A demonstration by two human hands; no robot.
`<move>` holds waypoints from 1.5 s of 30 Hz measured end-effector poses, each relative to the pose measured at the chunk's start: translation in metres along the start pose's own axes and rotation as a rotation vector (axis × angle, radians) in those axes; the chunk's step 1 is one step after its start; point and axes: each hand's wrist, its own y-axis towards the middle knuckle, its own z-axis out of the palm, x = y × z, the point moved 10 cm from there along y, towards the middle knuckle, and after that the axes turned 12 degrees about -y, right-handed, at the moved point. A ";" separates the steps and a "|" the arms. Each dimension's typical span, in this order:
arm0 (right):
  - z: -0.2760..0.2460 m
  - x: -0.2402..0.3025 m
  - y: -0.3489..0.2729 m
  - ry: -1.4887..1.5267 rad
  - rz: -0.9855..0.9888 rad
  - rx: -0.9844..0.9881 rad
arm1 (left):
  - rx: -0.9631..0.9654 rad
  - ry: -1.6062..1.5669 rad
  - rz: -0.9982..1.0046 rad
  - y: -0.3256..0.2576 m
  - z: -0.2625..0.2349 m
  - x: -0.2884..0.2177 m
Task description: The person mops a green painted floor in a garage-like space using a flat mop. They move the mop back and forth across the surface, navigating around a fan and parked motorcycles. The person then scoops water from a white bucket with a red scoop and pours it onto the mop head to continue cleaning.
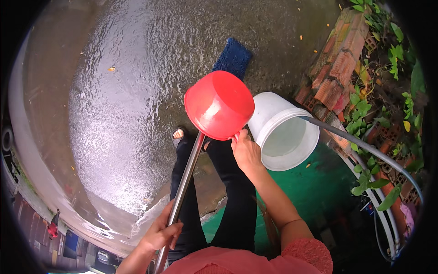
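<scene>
My left hand [160, 233] is wrapped round the metal pole of a flat mop [186, 180]. The pole runs away from me and passes behind the dipper; beyond it the mop's blue fluffy head [233, 55] lies on the wet ground. In my right hand [247, 155] is the short handle of a red plastic dipper [220, 104]. Its rounded outside and base face me, so the inside is hidden. Just right of the dipper stands a white bucket [315, 139] with water [285, 139] in it.
A grey hose [365, 145] reaches over the bucket's rim from the right. Stacked bricks [335, 68] and leafy plants [365, 109] border the right side. Wet concrete [123, 118] spreads left and ahead. Green ground [296, 192] lies by the bucket. Far lower left, a person in red [53, 228] shows.
</scene>
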 end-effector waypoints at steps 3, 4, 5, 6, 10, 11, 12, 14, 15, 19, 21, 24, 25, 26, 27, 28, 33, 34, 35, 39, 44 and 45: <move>0.024 -0.067 0.115 0.042 0.294 -0.067 | -0.012 0.032 -0.061 0.003 0.002 -0.004; 0.020 -0.091 0.159 0.004 0.282 -0.073 | 0.010 0.079 -0.048 0.006 0.000 -0.009; 0.022 -0.121 0.199 0.014 0.355 -0.147 | 0.034 0.118 -0.029 0.011 -0.002 -0.013; 0.015 -0.143 0.231 0.015 0.446 -0.165 | 0.060 0.151 -0.016 0.016 -0.003 -0.013; -0.006 -0.088 0.189 -0.053 0.289 -0.165 | 0.043 -0.025 -0.071 0.015 -0.008 -0.001; -0.006 -0.062 0.139 -0.019 0.270 -0.125 | 0.060 -0.046 -0.056 0.014 -0.012 0.000; -0.006 -0.040 0.087 0.034 0.236 -0.080 | 0.042 -0.080 -0.061 0.013 -0.019 0.003; 0.002 -0.013 -0.003 0.062 0.134 -0.075 | 0.018 -0.132 -0.078 0.012 -0.025 0.006; 0.006 -0.016 0.002 0.049 0.163 -0.078 | 0.022 -0.164 -0.103 0.012 -0.025 0.008; 0.036 -0.080 0.111 0.035 0.426 -0.115 | 0.057 -0.186 -0.165 0.016 -0.019 0.001; 0.043 -0.137 0.193 0.072 0.543 -0.162 | 0.111 -0.133 -0.157 0.021 -0.015 -0.002; 0.006 -0.129 0.239 -0.060 0.453 -0.060 | 0.100 -0.193 -0.198 0.017 -0.015 0.005; -0.005 -0.111 0.218 -0.094 0.365 -0.125 | 0.092 -0.252 -0.173 0.017 -0.016 0.007; -0.016 -0.095 0.179 -0.079 0.338 -0.224 | 0.086 -0.219 -0.160 0.021 -0.016 0.005; -0.025 -0.066 0.135 -0.074 0.272 -0.204 | 0.064 -0.202 -0.142 0.019 -0.020 0.004; -0.028 -0.047 0.092 -0.058 0.232 -0.167 | 0.041 -0.183 -0.133 0.015 -0.024 0.006; 0.009 -0.005 -0.002 -0.078 0.011 -0.162 | 0.057 -0.167 -0.116 0.008 -0.020 0.000; 0.015 -0.021 0.035 -0.122 0.062 -0.153 | 0.052 -0.131 -0.119 0.008 -0.019 -0.002; 0.022 -0.044 0.087 -0.185 0.152 -0.188 | 0.043 -0.093 -0.107 0.013 -0.018 -0.007; 0.002 -0.127 0.244 -0.179 0.451 -0.160 | 0.128 -0.036 -0.128 0.016 -0.007 -0.013; -0.006 -0.080 0.153 -0.156 0.212 -0.150 | 0.069 -0.071 -0.118 0.019 -0.017 -0.010; -0.011 -0.059 0.105 -0.117 0.165 -0.120 | 0.062 -0.088 -0.116 0.016 -0.021 -0.007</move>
